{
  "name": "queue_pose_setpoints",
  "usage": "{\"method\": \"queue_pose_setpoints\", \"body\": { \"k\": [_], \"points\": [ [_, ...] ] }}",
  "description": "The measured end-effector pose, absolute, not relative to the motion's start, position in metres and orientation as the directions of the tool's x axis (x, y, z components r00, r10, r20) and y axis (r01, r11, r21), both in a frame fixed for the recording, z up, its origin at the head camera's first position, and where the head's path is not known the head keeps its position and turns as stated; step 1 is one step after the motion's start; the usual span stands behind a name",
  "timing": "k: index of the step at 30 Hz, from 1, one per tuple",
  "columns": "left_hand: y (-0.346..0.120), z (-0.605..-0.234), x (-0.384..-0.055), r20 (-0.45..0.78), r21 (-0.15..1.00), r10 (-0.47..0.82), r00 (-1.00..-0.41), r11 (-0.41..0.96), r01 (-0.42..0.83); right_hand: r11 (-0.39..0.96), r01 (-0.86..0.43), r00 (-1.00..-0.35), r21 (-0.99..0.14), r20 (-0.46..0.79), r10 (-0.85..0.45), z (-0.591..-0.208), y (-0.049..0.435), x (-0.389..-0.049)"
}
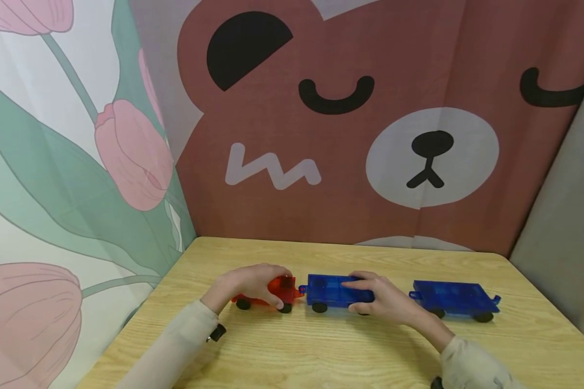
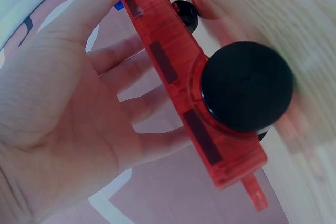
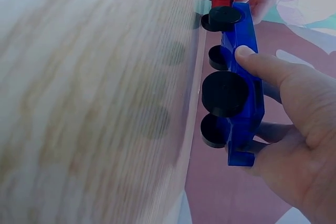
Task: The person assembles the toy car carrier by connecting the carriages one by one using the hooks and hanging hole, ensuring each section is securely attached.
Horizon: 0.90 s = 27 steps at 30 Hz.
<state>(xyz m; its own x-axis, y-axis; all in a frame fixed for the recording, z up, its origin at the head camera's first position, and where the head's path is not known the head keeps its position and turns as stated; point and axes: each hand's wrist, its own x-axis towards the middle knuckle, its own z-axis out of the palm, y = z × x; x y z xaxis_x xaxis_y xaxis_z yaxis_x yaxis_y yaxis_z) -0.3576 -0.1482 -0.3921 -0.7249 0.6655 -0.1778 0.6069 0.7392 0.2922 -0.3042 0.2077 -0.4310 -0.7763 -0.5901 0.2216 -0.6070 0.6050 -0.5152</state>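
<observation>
From where I stand, the person's left grip (image 1: pixel 255 282) is closed round a red toy car (image 1: pixel 287 289) on the pale bench (image 1: pixel 297 356); dark strips show inside its see-through body. The right grip (image 1: pixel 378 292) pinches a flat-topped blue wagon (image 1: pixel 325 289) just behind it, their coupling ends together. A second blue wagon (image 1: pixel 450 300) stands apart, near the right wrist.

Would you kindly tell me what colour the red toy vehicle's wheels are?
The wheels are black, clearest in the left wrist view.
</observation>
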Motion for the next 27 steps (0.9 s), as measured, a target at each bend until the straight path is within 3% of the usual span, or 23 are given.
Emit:
{"method": "queue_pose_setpoints", "body": {
  "k": [27],
  "points": [
    [-0.1492, -0.3966, -0.3612, -0.171, 0.287, 0.678, -0.715, 0.728, 0.622, 0.634, -0.561, -0.802, -0.533, 0.158, -0.576, -0.4363, 0.2051, -0.3056]
  ]
}}
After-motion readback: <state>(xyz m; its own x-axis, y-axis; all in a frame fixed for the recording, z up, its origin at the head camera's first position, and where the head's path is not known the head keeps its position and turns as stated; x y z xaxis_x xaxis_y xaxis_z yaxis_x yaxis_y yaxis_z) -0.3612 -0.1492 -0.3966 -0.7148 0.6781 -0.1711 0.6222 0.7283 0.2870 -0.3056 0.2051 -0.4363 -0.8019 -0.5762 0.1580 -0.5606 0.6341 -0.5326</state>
